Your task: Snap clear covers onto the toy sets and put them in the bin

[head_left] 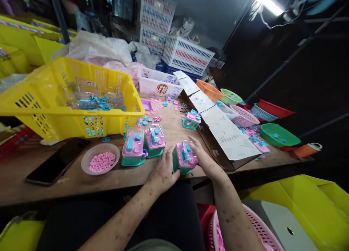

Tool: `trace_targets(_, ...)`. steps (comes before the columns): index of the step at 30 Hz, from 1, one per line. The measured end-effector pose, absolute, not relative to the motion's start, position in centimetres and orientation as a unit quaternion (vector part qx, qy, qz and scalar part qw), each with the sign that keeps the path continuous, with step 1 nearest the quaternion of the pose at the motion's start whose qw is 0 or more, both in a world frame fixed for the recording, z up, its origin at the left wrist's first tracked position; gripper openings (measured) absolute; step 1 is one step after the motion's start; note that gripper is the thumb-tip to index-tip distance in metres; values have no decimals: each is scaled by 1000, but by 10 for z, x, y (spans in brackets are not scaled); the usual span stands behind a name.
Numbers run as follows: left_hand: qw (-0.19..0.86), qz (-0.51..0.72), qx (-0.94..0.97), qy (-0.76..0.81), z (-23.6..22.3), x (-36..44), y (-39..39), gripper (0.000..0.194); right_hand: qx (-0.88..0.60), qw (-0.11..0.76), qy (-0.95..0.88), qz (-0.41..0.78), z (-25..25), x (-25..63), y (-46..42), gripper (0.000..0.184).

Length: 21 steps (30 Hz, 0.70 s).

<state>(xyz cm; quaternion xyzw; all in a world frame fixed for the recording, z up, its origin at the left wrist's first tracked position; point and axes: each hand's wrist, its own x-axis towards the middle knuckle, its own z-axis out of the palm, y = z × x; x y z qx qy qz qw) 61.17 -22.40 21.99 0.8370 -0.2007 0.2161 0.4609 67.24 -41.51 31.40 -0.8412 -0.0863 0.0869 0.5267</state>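
Note:
Between my two hands stands a small toy playset (185, 156) with a teal base, pink top, blue pieces and a clear cover. My left hand (163, 169) grips its left side, thumb low at the front. Against its right side and upper edge rests my right hand (205, 159), fingers curved round it. Two similar covered playsets, a left one (132, 149) and a right one (155, 140), stand side by side left of my left hand. Farther back is another playset (192, 120), with no cover that I can make out.
A yellow crate (109, 116) holds clear covers and blue parts. Near it lie a bowl (86, 164) of small pink pieces and a phone (58, 162). Loose parts (156, 119) are scattered behind. A cardboard strip (226, 133) borders the right, with a green basket (280, 134) beyond.

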Motion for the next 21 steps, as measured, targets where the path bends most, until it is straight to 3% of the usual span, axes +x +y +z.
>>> trace_targets(4, 351, 318, 864, -171, 235, 588, -211, 104, -819, 550, -138, 93, 310, 664, -389, 89)
trace_targets(10, 241, 349, 891, -164, 239, 576, -199, 95, -845, 506, -160, 61, 315, 714, -379, 79)
trace_targets(12, 247, 356, 886, -166, 233, 577, -197, 91, -863, 470, -181, 39, 322, 749, -377, 72)
trace_targets(17, 349, 377, 843, -158, 212, 577, -191, 81, -889, 392, -234, 31, 340, 856, -336, 35)
trace_targets(21, 427, 305, 840, -135, 209, 577, -180, 69, -912, 303, -277, -6, 353, 948, -276, 25)
